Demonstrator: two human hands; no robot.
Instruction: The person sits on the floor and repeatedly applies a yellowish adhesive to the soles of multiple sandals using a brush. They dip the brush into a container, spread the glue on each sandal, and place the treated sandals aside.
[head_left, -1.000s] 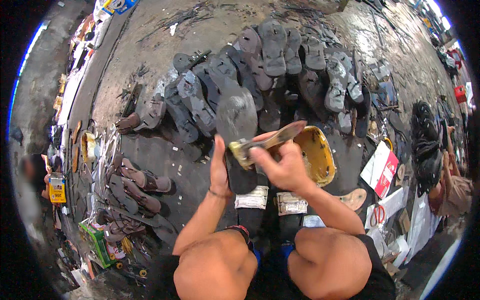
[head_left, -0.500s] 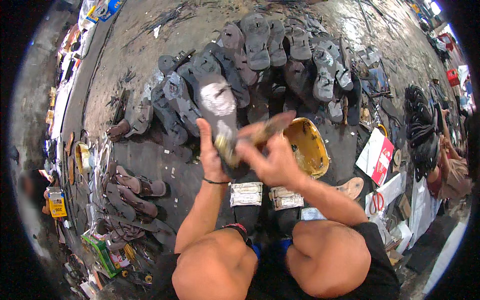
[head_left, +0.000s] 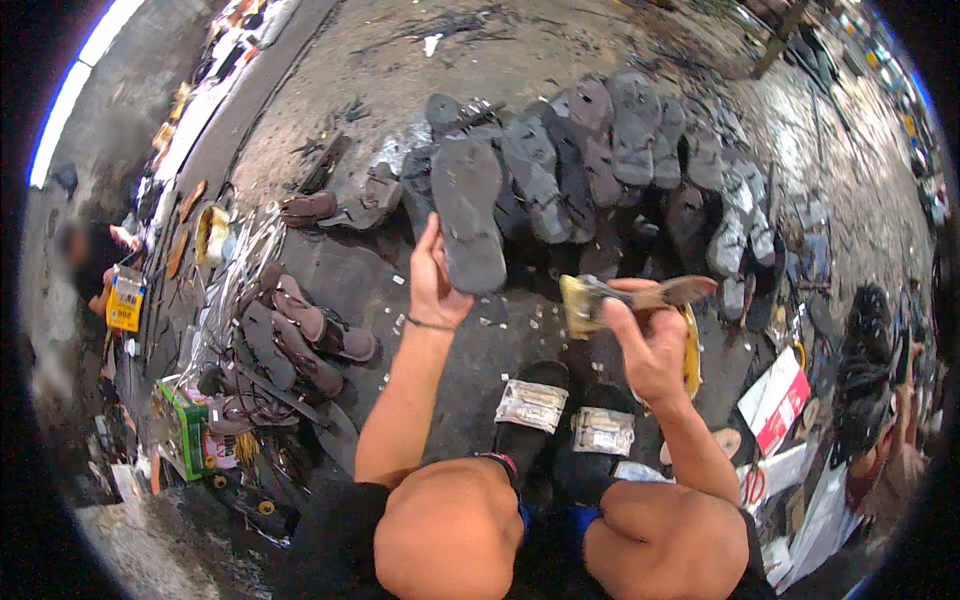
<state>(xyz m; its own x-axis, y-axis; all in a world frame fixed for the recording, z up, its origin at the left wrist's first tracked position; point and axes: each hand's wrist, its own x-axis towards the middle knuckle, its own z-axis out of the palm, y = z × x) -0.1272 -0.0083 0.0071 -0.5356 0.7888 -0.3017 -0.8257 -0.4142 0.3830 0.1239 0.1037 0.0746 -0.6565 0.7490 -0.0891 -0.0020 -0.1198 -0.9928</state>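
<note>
Left hand (head_left: 432, 285): it is up in front of the person, and its fingers are shut tight around the near end of the dark sandal (head_left: 468, 225).
Dark sandal: it is held up off the ground (head_left: 330, 60) with its bottom side showing and its far end pointing away from the person.
Right hand (head_left: 645, 345): its fingers are wrapped tight around the brush (head_left: 625, 298).
Brush: it is flat, with a wooden handle that sticks out to the right. It is beside the sandal, not touching it.
Row of sandals (head_left: 620, 150): many grey and dark ones lie side by side on the ground, past the hands.
Brown sandals (head_left: 305, 335): they lie in a bunch on the ground to the left.
Yellow bowl (head_left: 692, 355): it sits on the ground, mostly hidden behind the right hand.
Feet: they wear black slides (head_left: 565, 420) with silver straps, flat on the ground below the hands.
Green box (head_left: 185, 430): it lies near the lower left.
</note>
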